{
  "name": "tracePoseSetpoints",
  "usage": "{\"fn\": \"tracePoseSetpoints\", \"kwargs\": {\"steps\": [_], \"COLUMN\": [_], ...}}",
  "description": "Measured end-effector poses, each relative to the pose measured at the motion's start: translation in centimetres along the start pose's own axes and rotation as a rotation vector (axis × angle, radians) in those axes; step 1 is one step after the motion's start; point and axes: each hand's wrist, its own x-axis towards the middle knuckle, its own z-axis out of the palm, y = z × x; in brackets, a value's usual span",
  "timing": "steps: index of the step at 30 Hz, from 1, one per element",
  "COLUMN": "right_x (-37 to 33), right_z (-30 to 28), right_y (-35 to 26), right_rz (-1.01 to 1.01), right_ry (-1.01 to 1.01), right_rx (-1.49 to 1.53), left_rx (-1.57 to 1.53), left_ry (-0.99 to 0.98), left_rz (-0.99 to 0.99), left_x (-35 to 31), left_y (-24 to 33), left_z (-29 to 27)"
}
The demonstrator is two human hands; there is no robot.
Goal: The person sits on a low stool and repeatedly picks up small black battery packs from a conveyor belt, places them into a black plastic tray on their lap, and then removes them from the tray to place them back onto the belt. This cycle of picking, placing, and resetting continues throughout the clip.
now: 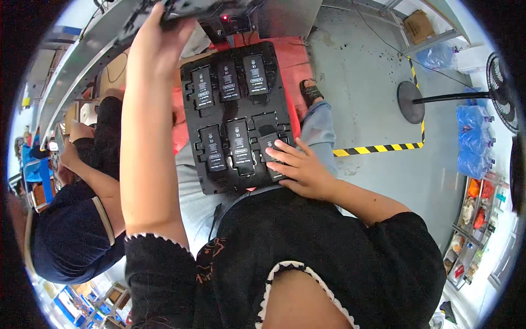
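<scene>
A black plastic tray [220, 122] lies across my lap, with several flat black phone batteries [240, 145] seated in its recesses in two rows. My right hand [304, 169] rests on the tray's near right corner, fingers spread over the battery [269, 143] there and partly hiding it. That battery sits a little lower than its recess outline. My left arm is stretched far forward. At the top edge my left hand [160, 41], slightly blurred, is closed on a dark tray-like piece [205, 7], which is cut off by the picture's edge.
Beyond the tray stands a metal machine housing [287, 19] with a small red light. On the left a co-worker in dark clothes [76, 236] sits close to my arm. A standing fan [411, 102], yellow-black floor tape [378, 149] and a stocked shelf [475, 225] are to the right.
</scene>
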Motion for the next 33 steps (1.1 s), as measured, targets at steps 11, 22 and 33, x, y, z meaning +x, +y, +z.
{"fn": "tracePoseSetpoints", "kwargs": {"steps": [11,22,33], "right_x": [-0.1,1.1,2.3], "right_z": [2.0,0.0,0.9], "right_y": [-0.5,-0.3,1.2], "right_rz": [0.047,0.067,0.239], "right_ry": [0.182,0.105,0.562], "right_rx": [0.0,-0.06,0.059], "left_rx": [0.361,-0.16,0.034], "left_ry": [0.328,-0.202,0.036], "left_rz": [-0.025,-0.541,-0.259], "left_x": [-17.4,-21.3,-22.2], "left_y": [6.5,8.0,5.9], "left_z": [-10.6,-17.5,-17.3]}}
